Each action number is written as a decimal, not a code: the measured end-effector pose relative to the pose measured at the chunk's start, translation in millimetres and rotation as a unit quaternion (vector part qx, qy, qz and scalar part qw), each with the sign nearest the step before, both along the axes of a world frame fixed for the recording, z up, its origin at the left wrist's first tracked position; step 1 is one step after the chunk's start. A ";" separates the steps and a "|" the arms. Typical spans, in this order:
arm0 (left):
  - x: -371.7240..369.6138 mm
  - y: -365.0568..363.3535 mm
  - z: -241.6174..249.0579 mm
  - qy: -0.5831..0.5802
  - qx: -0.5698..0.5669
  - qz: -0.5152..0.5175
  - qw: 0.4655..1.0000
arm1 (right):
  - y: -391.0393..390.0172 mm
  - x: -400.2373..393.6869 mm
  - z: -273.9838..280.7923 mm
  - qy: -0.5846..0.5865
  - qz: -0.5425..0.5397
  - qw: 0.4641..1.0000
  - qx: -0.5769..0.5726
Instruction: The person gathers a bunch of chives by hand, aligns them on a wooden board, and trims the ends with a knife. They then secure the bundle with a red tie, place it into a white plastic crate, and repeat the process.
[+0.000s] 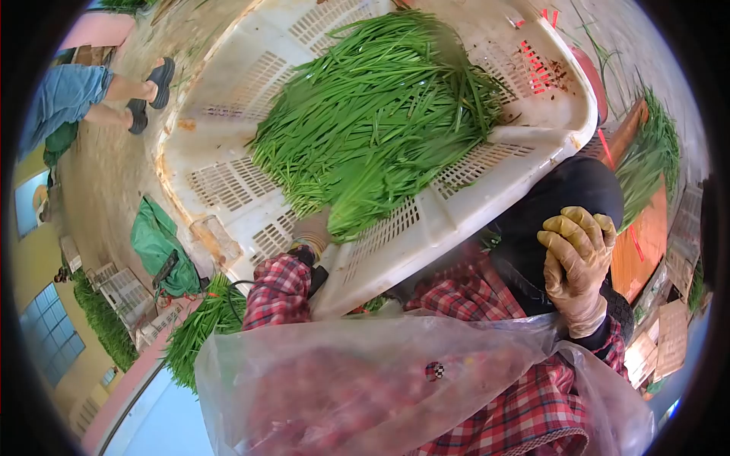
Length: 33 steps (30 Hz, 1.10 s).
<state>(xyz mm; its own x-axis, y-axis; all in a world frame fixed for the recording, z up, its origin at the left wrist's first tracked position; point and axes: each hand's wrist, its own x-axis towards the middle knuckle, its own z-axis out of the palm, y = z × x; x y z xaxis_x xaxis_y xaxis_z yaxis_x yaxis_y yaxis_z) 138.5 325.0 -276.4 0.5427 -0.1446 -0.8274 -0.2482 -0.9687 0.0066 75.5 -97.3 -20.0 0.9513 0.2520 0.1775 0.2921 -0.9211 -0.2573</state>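
Long green garlic chives point(372, 114) lie heaped in a large white slatted plastic basket point(205, 148) before me. My left hand point(312, 228), gloved and blurred, reaches over the basket's near left side. It is closed at the near end of a bunch of garlic chives point(365, 199) that fans out onto the heap; the fingers are partly hidden. My right hand point(579, 262), in a yellowish rubber glove, is raised beside my dark-clad knee, apart from the basket. Its fingers curl loosely towards the palm, and I see nothing in them.
A clear plastic apron point(365, 380) covers my lap. More chives point(199, 334) lie at my left, and others point(650, 152) rest by a brown board point(642, 243) at right. A green bag point(160, 247) sits left of the basket. A person's legs point(106, 102) stand at upper left.
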 end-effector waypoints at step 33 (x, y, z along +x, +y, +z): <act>7.9 -21.3 -6.5 0.242 0.035 -0.018 0.969 | -6.7 -7.3 0.7 -0.007 0.009 1.000 0.019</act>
<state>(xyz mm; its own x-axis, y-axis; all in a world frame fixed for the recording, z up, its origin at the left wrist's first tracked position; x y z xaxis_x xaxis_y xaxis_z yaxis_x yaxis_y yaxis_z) 146.4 303.7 -282.9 0.0842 -0.0901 -0.9924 -0.2655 -0.9619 0.0648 68.3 -104.0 -19.3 0.9439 0.2619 0.2009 0.3126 -0.9050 -0.2886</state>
